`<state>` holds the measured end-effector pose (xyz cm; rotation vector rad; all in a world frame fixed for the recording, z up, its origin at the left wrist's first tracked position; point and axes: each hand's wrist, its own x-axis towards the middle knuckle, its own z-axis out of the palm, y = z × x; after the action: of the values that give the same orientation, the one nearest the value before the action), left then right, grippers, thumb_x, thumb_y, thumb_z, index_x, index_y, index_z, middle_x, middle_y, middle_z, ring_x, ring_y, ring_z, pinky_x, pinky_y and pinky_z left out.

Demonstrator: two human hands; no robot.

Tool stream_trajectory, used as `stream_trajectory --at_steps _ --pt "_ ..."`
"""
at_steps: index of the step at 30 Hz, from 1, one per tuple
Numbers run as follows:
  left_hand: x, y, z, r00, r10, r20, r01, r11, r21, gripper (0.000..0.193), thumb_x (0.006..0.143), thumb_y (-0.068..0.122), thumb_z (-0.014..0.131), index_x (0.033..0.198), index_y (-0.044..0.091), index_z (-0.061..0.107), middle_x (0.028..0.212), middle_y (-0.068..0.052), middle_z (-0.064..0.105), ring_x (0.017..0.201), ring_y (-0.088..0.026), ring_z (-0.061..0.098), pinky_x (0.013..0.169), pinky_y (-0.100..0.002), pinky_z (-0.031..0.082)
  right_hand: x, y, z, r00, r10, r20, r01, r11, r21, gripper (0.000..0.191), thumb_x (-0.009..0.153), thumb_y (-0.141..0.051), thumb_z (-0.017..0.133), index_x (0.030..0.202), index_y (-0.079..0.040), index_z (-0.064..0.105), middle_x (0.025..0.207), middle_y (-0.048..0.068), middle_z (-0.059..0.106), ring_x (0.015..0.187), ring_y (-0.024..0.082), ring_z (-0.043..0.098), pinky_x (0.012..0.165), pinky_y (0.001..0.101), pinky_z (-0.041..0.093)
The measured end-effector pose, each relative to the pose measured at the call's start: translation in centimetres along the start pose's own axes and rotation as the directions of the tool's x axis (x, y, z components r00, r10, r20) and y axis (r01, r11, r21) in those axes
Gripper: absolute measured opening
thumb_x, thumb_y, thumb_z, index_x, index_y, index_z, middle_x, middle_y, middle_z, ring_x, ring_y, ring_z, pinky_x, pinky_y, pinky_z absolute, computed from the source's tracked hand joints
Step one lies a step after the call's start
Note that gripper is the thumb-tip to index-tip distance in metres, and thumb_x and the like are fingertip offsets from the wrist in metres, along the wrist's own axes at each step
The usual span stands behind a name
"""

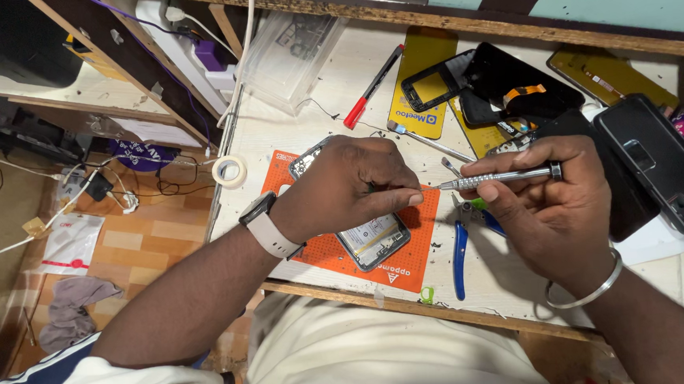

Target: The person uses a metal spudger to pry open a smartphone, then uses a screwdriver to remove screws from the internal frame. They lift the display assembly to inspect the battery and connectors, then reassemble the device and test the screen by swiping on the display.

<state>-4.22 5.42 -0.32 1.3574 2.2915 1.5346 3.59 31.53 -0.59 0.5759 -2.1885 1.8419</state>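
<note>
My right hand (553, 207) grips a thin silver precision screwdriver (499, 178), held level with its tip pointing left. My left hand (349, 184) has its fingers pinched at that tip, over the right edge of an orange work mat (421, 250). An opened phone (373, 241) lies on the mat under my left hand, its inside parts facing up and its upper half hidden by the hand. A watch with a pale strap (265, 224) is on my left wrist and a silver bangle (593, 287) on my right.
Blue-handled pliers (460, 248) lie right of the mat. A red marker (371, 87), yellow cards, black phone frames and dark phones (657, 165) crowd the back and right. A tape roll (230, 171) sits at the table's left edge, above a floor with cables.
</note>
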Motion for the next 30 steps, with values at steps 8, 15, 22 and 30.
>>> stream_trajectory --at_steps 8,15,22,30 --pt "-0.3 0.0 -1.1 0.998 -0.006 0.065 -0.011 0.966 0.259 0.050 0.066 0.034 0.093 0.103 0.009 0.072 0.109 -0.008 0.064 0.104 -0.027 0.062 0.087 -0.040 0.051 -0.4 0.2 -0.1 0.998 -0.064 0.006 0.064 0.990 -0.125 0.044 0.103 0.001 0.062 0.132 -0.005 0.030 0.117 0.024 0.067 0.111 0.023 0.073 0.088 0.0298 0.065" --pt "-1.2 -0.1 -1.0 0.960 -0.064 0.274 -0.032 0.943 0.332 0.026 0.061 0.029 0.092 0.081 0.022 0.077 0.123 -0.005 0.061 0.124 -0.028 0.051 0.100 -0.052 0.036 -1.2 0.4 0.5 0.980 -0.125 0.151 0.154 0.969 -0.191 0.053 0.103 -0.001 0.060 0.142 -0.007 0.026 0.118 0.021 0.069 0.114 0.021 0.071 0.095 0.0306 0.060" --pt "-1.4 -0.4 -0.9 0.959 -0.100 0.266 -0.007 0.928 0.373 0.026 0.060 0.032 0.092 0.082 0.024 0.079 0.122 -0.008 0.062 0.124 -0.031 0.050 0.094 -0.051 0.035 -1.9 -0.2 2.1 0.954 -0.107 0.282 0.191 0.937 -0.291 0.048 0.097 -0.003 0.065 0.134 -0.005 0.034 0.109 0.015 0.072 0.097 0.018 0.075 0.083 0.0307 0.060" --pt "-1.7 -0.8 -0.8 0.965 -0.031 0.259 -0.075 0.917 0.391 0.026 0.063 0.035 0.091 0.082 0.023 0.078 0.122 -0.009 0.061 0.122 -0.032 0.051 0.093 -0.050 0.037 -2.0 -0.6 3.1 0.943 -0.104 0.316 0.222 0.904 -0.365 0.047 0.095 -0.005 0.069 0.131 -0.004 0.040 0.105 0.012 0.073 0.096 0.017 0.076 0.083 0.0286 0.061"
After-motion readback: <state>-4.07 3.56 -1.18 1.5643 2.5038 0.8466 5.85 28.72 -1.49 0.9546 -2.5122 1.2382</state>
